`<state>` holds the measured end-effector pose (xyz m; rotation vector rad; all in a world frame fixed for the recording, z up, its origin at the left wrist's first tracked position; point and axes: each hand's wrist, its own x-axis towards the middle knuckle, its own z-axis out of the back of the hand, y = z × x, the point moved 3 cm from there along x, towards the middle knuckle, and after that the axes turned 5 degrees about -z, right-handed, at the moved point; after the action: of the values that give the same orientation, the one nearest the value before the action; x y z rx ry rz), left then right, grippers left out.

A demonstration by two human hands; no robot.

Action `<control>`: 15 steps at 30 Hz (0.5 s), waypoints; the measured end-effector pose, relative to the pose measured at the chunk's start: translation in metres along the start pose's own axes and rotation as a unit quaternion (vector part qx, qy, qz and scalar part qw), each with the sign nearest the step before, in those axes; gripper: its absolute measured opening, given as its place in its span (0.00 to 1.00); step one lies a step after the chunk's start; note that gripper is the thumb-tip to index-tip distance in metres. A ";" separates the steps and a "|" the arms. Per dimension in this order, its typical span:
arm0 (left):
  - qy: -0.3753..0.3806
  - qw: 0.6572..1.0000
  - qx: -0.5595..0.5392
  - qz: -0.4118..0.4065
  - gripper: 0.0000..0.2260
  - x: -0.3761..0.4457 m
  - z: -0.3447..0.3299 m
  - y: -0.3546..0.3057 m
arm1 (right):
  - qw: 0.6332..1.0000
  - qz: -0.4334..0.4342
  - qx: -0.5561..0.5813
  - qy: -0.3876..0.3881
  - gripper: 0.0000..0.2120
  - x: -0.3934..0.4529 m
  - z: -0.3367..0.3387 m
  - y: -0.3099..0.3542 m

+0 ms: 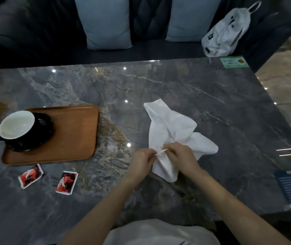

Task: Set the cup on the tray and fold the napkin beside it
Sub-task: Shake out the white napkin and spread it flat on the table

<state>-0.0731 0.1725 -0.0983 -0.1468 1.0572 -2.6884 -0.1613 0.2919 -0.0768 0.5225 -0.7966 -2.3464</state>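
At mid-tabletop (158, 82), both hands, left hand (141, 160) and right hand (181, 156), pinch the crumpled napkin (171, 128); bare marble surrounds it. Cup (17, 126) sits on tray (74, 131) at nine o'clock, two packets (67, 182) near.

Napkin (172, 131) white. Tray (74, 138) brown. Cup (16, 126) black, white inside. Table (158, 85) grey-veined marble. Near-left sachets (67, 182) red-black-white.

Two red sachets (30, 176) (67, 182) on grey marble table (176, 85), white bag (226, 33) and pale cushions (105, 22) on dark sofa (35, 32)
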 end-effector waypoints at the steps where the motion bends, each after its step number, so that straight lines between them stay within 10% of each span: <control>1: -0.013 1.000 -0.010 0.010 0.07 0.002 0.009 -0.001 | 1.000 -0.011 0.029 -0.006 0.09 0.005 0.003 0.004; 15: -0.173 0.984 -0.039 0.021 0.06 0.018 0.157 -0.034 | 0.918 0.021 0.391 0.058 0.05 0.040 0.048 0.107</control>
<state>-0.0687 0.0889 0.0401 -0.5762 1.0392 -2.4623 -0.1726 0.2171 0.0212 0.9407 -1.6696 -1.8579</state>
